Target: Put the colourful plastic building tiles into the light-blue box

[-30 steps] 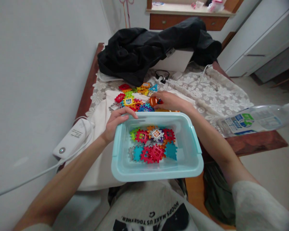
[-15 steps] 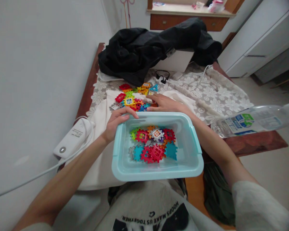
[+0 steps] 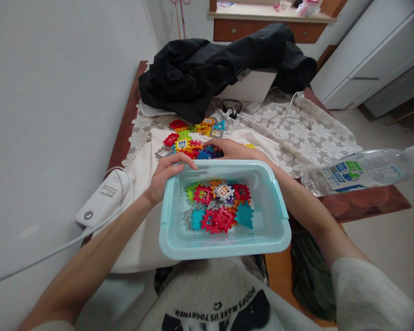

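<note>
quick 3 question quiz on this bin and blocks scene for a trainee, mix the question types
1. True or false: the left hand grips the rim of the light blue bin.
2. Where is the right hand? A) inside the bin B) on the loose toy blocks beyond the bin C) on the plastic bottle
3. Fill in: the dark heap at the table's far end is a black ____.

Key
1. True: its fingers curl over the far left corner.
2. B: it lies on the pile on the white cloth; whether it has closed on a piece cannot be seen.
3. Jacket.
</note>
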Tool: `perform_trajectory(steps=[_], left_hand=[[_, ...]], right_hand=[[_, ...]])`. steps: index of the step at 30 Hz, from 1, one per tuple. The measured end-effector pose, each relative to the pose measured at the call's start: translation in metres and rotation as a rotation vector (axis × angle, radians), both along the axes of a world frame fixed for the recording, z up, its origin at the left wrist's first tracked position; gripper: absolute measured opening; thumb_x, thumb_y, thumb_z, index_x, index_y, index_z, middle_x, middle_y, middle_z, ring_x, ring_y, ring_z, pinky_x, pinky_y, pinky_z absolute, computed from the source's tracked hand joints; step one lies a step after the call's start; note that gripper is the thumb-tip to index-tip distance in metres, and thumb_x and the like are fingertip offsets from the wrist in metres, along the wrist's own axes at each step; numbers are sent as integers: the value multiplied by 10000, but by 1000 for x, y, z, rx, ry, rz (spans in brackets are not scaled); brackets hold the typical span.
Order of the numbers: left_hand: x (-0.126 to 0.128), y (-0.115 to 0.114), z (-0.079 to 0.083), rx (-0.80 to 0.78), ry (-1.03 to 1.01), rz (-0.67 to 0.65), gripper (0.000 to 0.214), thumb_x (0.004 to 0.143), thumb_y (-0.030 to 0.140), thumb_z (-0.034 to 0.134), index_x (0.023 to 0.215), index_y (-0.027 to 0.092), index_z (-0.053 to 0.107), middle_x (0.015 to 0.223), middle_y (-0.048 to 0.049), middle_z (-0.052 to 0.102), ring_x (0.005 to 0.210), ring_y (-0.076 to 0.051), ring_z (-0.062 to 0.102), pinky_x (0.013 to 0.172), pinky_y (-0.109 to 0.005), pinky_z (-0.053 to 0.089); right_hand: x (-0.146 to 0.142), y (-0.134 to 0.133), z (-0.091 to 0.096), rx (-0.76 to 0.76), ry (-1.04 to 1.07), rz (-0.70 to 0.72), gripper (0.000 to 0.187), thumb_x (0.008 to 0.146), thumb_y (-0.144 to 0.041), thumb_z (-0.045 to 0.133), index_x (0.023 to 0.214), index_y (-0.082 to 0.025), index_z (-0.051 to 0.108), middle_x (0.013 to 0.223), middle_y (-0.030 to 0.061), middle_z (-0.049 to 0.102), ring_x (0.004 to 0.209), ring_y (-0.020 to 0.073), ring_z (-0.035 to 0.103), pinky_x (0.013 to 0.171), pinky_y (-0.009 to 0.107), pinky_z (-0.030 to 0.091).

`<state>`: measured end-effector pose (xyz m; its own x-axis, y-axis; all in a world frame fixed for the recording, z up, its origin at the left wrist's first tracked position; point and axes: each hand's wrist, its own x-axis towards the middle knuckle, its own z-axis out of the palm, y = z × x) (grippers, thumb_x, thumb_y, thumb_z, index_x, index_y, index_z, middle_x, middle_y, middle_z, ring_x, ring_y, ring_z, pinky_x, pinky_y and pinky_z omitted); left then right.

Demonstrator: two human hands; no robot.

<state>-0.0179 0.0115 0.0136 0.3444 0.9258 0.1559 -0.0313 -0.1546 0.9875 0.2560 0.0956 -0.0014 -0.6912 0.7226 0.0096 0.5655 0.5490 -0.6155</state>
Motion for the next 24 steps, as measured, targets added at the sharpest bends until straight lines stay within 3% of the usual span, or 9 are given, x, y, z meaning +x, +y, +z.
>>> perform_trajectory(steps=[5, 12, 17, 24], left_hand=[[0, 1, 0, 18, 5, -8, 231, 815, 361, 677, 842, 183, 822, 882, -85, 745, 881, -252, 638, 782, -348, 525], [0, 0, 0, 12, 6, -6, 240, 815, 369, 678, 841, 176, 819, 885, -86, 750, 863, -250, 637, 784, -355, 517], [0, 0, 1, 4, -3, -6, 242, 803, 375, 684, 837, 175, 815, 898, -87, 761, 866, -251, 642, 779, -353, 525], [-1, 0, -2, 1, -25, -17, 225, 822, 345, 680, 861, 183, 831, 906, -80, 766, 875, -245, 644, 797, -348, 517]], right_hand=[[-2, -3, 8, -70, 22, 20, 374, 939, -499, 726, 1216, -247, 728, 1130, 41, 814, 960, 251, 724, 848, 358, 547], [1, 1, 13, -98, 171, 25, 273, 926, -477, 737, 1065, -242, 737, 1047, 46, 797, 963, 253, 703, 863, 387, 557], [2, -2, 18, -230, 231, -32, 270, 920, -477, 747, 1032, -236, 698, 847, 0, 742, 775, 206, 656, 683, 326, 516], [-1, 3, 4, -245, 240, 33, 336, 905, -526, 748, 1055, -231, 689, 859, -19, 703, 794, 182, 612, 676, 293, 473]])
